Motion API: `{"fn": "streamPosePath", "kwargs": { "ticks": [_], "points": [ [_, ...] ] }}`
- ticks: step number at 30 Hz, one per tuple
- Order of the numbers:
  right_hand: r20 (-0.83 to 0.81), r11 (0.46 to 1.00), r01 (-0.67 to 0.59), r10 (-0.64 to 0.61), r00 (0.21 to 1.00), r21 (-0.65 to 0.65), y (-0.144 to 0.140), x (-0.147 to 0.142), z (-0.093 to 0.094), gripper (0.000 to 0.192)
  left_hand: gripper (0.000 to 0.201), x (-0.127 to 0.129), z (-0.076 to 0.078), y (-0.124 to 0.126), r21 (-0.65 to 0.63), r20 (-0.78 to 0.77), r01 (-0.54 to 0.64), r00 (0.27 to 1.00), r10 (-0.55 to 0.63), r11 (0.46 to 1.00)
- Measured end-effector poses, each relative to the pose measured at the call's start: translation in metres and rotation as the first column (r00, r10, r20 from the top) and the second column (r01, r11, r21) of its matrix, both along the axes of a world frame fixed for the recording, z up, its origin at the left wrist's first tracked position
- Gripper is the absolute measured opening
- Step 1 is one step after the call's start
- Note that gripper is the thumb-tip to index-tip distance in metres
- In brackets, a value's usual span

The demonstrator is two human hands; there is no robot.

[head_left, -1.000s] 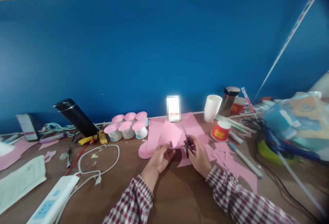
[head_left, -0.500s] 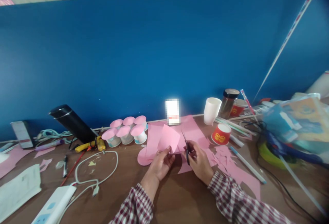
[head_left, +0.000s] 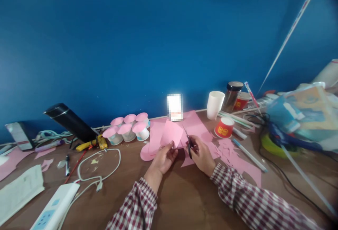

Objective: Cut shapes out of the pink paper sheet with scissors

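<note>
The left hand (head_left: 165, 158) pinched a flat, pink paper piece (head_left: 172, 132) over larger pink paper sheets (head_left: 194, 123), and the right hand (head_left: 201, 155) clutched slim, black-handled metal scissors (head_left: 189, 142) (just beside that piece)!

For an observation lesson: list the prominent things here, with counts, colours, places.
paper square: one, pink, centre
scissors: one, dark, centre
paper sheets: several, pink, centre
paper scraps: many, pink, right
pink-topped cups: six, white, left
red cups: two, red, right
white cup: at least one, white, right
black cylinder: one, black, left
power strip: one, white, front left
panel: one, blue, back
left hand: one, checked sleeve, gripping paper square
right hand: one, checked sleeve, gripping scissors
</note>
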State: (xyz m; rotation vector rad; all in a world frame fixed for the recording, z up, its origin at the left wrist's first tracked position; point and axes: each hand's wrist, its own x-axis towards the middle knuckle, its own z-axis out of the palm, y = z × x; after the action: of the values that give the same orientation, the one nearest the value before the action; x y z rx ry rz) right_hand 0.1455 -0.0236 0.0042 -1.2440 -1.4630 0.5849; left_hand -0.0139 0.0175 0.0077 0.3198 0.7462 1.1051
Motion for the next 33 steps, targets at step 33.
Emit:
{"fn": "streamPosePath", "kwargs": {
  "ticks": [33],
  "points": [
    [0.317,0.968,-0.021,-0.061,0.946,0.248,0.008,0.007,0.001,0.026,0.021,-0.040,0.005,-0.060,0.305,-0.162,-0.204,0.951,0.262,0.930]
  ]
}}
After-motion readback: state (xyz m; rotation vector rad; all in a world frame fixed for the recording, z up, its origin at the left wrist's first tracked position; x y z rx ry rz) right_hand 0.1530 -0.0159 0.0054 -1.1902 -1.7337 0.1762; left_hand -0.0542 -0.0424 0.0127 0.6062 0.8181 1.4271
